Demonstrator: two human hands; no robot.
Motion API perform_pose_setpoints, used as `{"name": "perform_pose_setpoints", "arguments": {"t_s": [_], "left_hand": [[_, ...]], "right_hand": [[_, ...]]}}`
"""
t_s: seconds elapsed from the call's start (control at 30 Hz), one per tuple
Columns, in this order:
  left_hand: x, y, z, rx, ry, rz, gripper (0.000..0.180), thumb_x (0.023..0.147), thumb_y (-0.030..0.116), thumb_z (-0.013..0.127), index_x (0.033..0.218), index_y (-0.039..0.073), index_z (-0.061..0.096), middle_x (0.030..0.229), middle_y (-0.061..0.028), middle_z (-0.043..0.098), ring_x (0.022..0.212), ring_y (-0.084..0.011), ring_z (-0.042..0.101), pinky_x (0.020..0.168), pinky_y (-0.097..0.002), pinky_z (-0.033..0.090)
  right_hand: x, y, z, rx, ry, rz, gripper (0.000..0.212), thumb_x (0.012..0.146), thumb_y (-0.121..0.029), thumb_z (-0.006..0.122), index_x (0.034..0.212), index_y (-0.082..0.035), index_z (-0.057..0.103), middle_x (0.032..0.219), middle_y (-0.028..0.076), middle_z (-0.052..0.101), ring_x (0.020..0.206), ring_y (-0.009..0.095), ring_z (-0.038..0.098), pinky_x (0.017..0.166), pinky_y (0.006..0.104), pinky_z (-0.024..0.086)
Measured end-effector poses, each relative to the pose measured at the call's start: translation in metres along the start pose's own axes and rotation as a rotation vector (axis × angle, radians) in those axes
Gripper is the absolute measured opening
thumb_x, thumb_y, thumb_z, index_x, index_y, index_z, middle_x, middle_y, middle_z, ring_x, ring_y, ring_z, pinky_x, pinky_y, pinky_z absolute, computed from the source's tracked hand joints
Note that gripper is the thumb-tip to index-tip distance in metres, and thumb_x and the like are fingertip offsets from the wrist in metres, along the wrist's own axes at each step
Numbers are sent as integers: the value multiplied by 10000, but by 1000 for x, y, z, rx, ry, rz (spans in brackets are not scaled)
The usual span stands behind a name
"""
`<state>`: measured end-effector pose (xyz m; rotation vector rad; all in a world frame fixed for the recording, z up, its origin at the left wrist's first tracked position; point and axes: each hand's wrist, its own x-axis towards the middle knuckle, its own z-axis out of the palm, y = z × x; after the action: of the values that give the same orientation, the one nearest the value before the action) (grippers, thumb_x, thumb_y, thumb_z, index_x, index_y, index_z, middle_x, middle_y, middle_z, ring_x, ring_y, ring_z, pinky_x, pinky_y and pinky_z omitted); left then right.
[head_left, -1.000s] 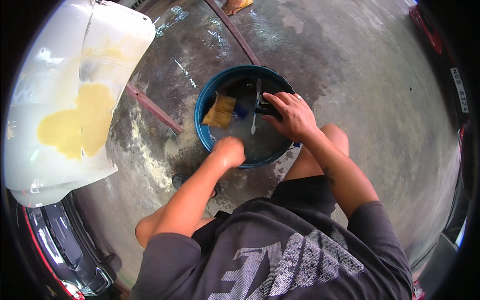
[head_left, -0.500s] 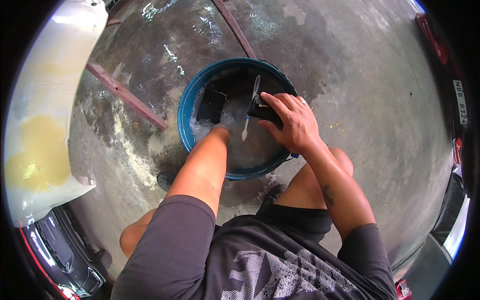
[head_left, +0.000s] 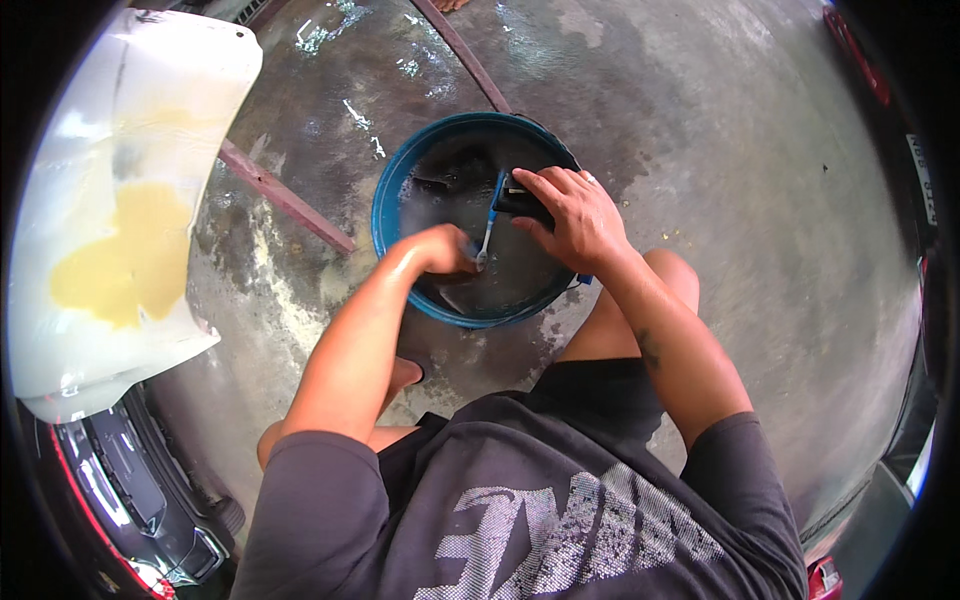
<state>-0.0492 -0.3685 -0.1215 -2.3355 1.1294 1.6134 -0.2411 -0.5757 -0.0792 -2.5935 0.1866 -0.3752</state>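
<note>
A blue round tub of murky water stands on the floor before me. My right hand, a ring on one finger, grips a small black piece over the tub's right side. Beside that piece slants a blue and white toothbrush, its head pointing down toward me; whether my right hand also holds it is hard to tell. My left hand is above the water, next to the brush's head, its fingers smeared by motion. A dark flat piece lies mostly sunk at the tub's left.
A white panel with yellow patches rises at the left. Reddish bars lie on the concrete floor left of and behind the tub. Dark car parts stand at lower left, and a vehicle edges the right.
My left hand has come up out of the water and moved to the toothbrush's head. The dark flat piece has sunk lower. My right hand still grips the black piece.
</note>
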Motion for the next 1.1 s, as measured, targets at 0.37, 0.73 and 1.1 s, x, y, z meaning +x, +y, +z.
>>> {"name": "perform_pose_setpoints", "arguments": {"t_s": [0.37, 0.73, 1.1], "left_hand": [[-99, -56, -36, -1303, 460, 45, 279, 1168, 332, 641, 1224, 78, 742, 1111, 15, 759, 1027, -128, 720, 958, -345, 565], [-142, 15, -32, -122, 1130, -51, 385, 1058, 363, 740, 1194, 14, 828, 1133, -231, 795, 1017, -425, 755, 940, -496, 580], [-135, -2, -35, -977, 994, 431, 199, 1090, 158, 731, 1160, -10, 813, 1072, -175, 798, 1044, -361, 767, 933, -383, 566]], "right_hand": [[6, -5, -2, 28, -27, -38, 608, 996, -431, 791, 1516, -159, 634, 1201, 72, 688, 1199, 281, 687, 1093, 436, 504], [0, 0, -1, 74, -31, -5, 596, 996, -430, 791, 1512, -171, 641, 1219, 75, 697, 1239, 284, 681, 1109, 443, 505], [2, -6, -3, 67, -14, -25, 604, 985, -415, 806, 1510, -166, 642, 1243, 60, 707, 1235, 274, 685, 1095, 436, 516]]}}
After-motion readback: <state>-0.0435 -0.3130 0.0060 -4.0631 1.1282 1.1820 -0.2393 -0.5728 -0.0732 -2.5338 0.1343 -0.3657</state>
